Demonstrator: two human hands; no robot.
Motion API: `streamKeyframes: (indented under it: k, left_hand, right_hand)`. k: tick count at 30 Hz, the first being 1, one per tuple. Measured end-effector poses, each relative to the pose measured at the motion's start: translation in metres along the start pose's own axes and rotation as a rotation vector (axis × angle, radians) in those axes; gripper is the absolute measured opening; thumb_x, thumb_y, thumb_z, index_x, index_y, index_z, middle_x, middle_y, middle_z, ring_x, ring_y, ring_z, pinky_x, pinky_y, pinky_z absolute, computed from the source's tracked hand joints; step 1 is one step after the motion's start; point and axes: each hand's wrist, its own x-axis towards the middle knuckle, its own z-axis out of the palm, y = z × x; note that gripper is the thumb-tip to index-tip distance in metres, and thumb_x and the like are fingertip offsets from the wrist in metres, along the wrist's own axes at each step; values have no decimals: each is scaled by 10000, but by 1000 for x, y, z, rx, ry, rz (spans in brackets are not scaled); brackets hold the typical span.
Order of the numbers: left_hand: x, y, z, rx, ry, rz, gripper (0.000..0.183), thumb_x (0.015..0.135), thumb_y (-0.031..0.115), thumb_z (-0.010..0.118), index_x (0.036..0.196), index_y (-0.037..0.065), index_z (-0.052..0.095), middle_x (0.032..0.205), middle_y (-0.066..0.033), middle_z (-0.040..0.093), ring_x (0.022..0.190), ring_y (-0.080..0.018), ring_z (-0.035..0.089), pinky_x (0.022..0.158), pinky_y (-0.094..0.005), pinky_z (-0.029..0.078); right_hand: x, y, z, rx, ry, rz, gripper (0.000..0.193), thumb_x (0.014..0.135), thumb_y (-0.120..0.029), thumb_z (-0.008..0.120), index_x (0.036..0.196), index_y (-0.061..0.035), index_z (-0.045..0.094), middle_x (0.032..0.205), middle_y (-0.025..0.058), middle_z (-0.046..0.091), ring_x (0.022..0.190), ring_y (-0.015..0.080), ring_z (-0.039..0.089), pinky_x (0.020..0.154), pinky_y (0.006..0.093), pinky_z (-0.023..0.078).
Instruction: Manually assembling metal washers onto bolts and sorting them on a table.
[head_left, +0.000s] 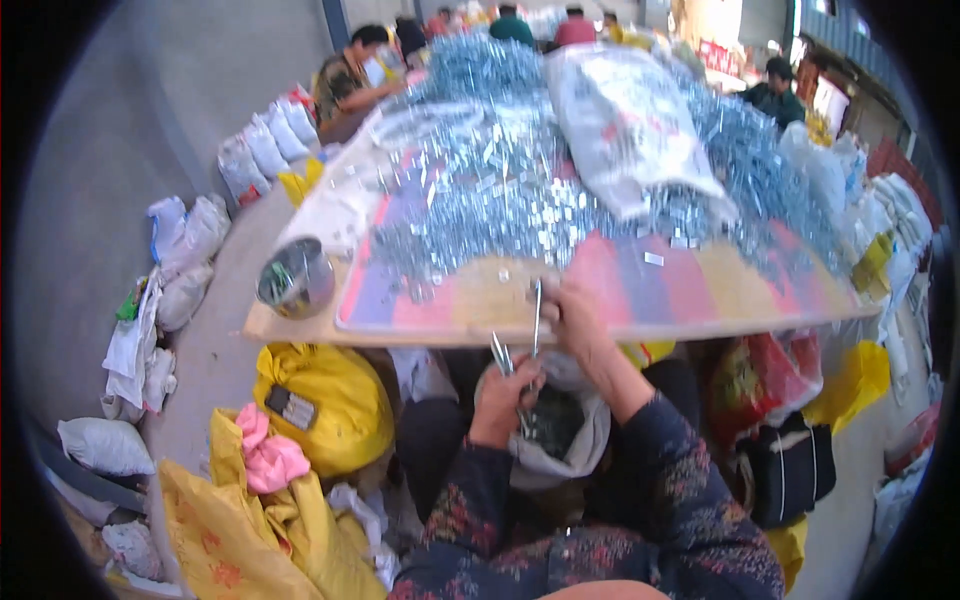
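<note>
My left hand [507,400] is closed over the near table edge, with thin shiny metal strips [499,352] sticking up out of it. My right hand [582,325], just above and to the right, pinches one long thin metal piece [538,312], whose lower end reaches down toward the left hand. Blur hides the exact kind of these pieces. Below both hands an open whitish sack [590,452] holds dark greenish pieces [552,420]. A large heap of small shiny metal pieces [510,215] covers much of the striped tabletop [480,300] ahead.
A white plastic sack [630,130] lies across the heap. A metal tin [297,278] stands at the table's left corner. A full yellow bag [335,415] with a dark boxy object [290,408] on it sits at left. White sacks [240,170] line the wall; other people sit around the table.
</note>
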Motion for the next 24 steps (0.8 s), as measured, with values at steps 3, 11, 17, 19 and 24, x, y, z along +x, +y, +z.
streamKeyframes:
  k: [3, 11, 17, 19, 24]
  left_hand:
    - [8, -1, -15, -43, -32, 3, 177, 796, 127, 676, 932, 41, 604, 740, -4, 575, 597, -66, 525, 447, -183, 332]
    - [32, 2, -24, -58, 76, -10, 151, 836, 128, 709, 890, 18, 620, 703, -48, 583, 471, -59, 438, 387, -169, 292]
    - [19, -1, -9, -54, 62, -30, 135, 826, 81, 702, 889, -14, 628, 712, -66, 612, 486, -69, 463, 399, -176, 302]
    - [21, -2, -4, -69, 53, -69, 129, 827, 67, 693, 892, -20, 624, 714, -75, 615, 483, -71, 459, 404, -180, 305]
    - [26, -6, 13, -28, 35, -93, 191, 832, 101, 677, 951, -27, 600, 759, -85, 604, 485, -70, 463, 398, -175, 322]
  right_hand:
    - [-1, -28, 8, -497, -44, -136, 250, 888, -247, 633, 788, -20, 668, 651, -29, 526, 584, 49, 458, 495, 244, 347]
    - [-34, -26, -7, -724, -481, 9, 246, 953, -138, 537, 1120, 6, 645, 762, 14, 639, 658, 89, 586, 621, 232, 484]
    - [68, -43, -106, -1042, 138, -329, 268, 909, -206, 525, 1030, -25, 679, 925, 137, 680, 758, 250, 654, 725, 368, 518]
    - [108, -41, -145, -1223, 283, -396, 266, 867, -209, 549, 996, -20, 686, 975, 174, 670, 784, 310, 662, 738, 399, 519]
    - [160, -10, -166, -1705, 502, -423, 298, 770, -227, 611, 951, -4, 688, 1084, 261, 597, 860, 412, 641, 764, 486, 520]
